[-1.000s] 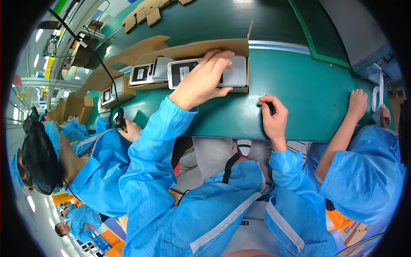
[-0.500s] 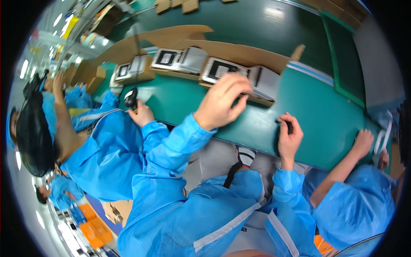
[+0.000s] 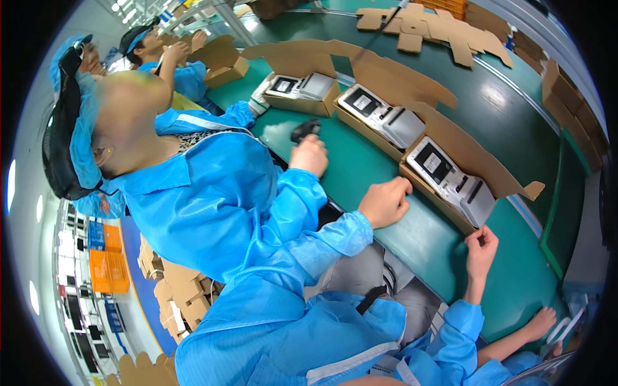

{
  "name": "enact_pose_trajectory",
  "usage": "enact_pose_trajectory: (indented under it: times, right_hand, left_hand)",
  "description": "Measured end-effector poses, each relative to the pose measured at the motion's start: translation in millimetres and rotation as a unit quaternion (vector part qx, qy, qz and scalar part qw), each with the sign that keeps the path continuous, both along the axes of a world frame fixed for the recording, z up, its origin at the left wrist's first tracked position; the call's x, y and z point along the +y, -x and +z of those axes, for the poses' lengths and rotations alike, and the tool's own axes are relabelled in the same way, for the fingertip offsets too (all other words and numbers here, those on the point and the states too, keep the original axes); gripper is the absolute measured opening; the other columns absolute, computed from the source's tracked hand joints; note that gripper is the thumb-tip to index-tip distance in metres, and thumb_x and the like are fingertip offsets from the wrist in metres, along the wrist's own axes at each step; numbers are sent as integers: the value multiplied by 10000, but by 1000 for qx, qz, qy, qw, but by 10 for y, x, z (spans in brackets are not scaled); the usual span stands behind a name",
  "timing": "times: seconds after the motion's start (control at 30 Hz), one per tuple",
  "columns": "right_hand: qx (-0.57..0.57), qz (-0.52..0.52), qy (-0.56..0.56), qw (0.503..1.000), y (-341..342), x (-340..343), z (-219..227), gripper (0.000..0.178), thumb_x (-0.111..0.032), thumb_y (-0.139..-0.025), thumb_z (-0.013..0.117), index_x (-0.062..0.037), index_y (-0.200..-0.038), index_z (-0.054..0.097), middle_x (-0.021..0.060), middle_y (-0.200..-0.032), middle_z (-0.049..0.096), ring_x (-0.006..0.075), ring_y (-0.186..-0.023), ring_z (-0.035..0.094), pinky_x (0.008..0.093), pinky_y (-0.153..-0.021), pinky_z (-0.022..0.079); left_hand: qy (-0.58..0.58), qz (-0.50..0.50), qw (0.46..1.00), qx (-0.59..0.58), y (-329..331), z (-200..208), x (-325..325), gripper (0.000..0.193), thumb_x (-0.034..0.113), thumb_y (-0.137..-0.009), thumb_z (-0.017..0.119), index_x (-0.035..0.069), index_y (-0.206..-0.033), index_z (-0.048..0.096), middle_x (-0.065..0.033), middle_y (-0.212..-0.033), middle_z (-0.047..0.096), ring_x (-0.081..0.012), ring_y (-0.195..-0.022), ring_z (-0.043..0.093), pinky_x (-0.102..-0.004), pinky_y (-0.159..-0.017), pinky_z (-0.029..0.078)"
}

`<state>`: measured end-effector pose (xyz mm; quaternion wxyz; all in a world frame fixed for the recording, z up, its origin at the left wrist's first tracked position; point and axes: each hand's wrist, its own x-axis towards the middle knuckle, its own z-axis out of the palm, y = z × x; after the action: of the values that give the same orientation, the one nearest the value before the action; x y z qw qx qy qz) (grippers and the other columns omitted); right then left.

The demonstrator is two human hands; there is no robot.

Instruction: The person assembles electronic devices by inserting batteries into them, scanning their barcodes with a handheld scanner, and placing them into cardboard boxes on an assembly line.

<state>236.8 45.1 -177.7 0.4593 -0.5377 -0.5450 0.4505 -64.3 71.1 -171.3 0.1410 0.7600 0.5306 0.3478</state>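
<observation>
- As I follow the feed from my remote seat, I find the wearer's left hand [image 3: 385, 202] loosely curled over the green workbench [image 3: 347, 161], just beside the left end of the nearest cardboard carton [image 3: 430, 192]. Its palm faces away from me, so I cannot tell whether it is open or closed around anything.
- Where that carton's near right corner comes down, I see the right hand [image 3: 481, 252] with thumb and forefinger drawn together. The fingertips are at the corner, but I cannot tell whether they pinch the cardboard or merely rest against it.
- The nearest carton sits askew to my view, its long flap standing open along the far side. Inside, I make out a white-rimmed device [image 3: 432, 164] with a dark panel and a pale label, and to the right of it a grey block-shaped unit [image 3: 477, 204].
- Beyond its left end I have a middle carton [image 3: 370, 132], also open and packed alike, then a far carton [image 3: 299, 105] further left.
- On my left, a co-worker in a blue smock has one hand [image 3: 309, 157] on a black handheld scanner [image 3: 304, 130], above the bench and near the middle carton.
- Across the bench I see flattened cardboard blanks [image 3: 418, 27]; behind the co-worker stands an orange crate [image 3: 109, 270].
</observation>
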Motion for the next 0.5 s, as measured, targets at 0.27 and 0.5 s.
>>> enact_pose_trajectory:
  times: [0.27,0.5]
  right_hand:
    - [97,103,-35,989,-166,336,-312,36,-6,-777,522,-22,-758,546,39,-736,566,122,-700,542,253,-661,426]
    - [367,-44,-57,927,-286,314,-362,32,-15,-823,508,-35,-843,492,51,-782,490,146,-708,467,278,-660,395]
  left_hand:
    - [-22,2,999,40,-93,35,-89,146,47,-778,627,75,-916,587,-85,-830,610,-297,-686,640,-427,-585,495]
    - [-16,17,999,23,-118,-5,-144,138,41,-782,629,70,-914,601,-72,-842,614,-268,-709,657,-400,-616,520]
